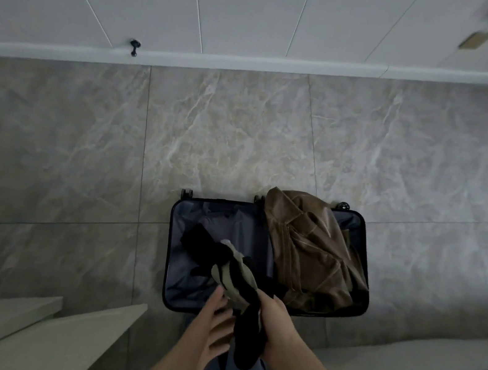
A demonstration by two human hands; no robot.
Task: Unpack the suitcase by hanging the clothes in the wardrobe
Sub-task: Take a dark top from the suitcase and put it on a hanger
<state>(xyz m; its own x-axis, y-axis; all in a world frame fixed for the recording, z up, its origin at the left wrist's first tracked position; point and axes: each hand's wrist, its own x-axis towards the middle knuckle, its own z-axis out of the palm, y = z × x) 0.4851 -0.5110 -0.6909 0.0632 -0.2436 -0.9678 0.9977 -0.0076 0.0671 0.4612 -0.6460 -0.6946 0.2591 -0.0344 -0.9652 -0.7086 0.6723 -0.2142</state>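
Glossy marbled floor tiles; sheeny brown cloth jacket.

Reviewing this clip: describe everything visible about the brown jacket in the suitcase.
The brown, leather-looking jacket lies crumpled in the right half of the open dark hard-shell suitcase on the tiled floor. It has a slight sheen, visible seams and a folded collar or flap at the top, which spills over the suitcase's far edge. Neither hand touches it; both are busy with another garment.

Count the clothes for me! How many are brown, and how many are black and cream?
Brown: 1, the brown jacket lying in the suitcase
Black and cream: 1, the black and cream garment held by the hands, left hand and right hand
Total: 2
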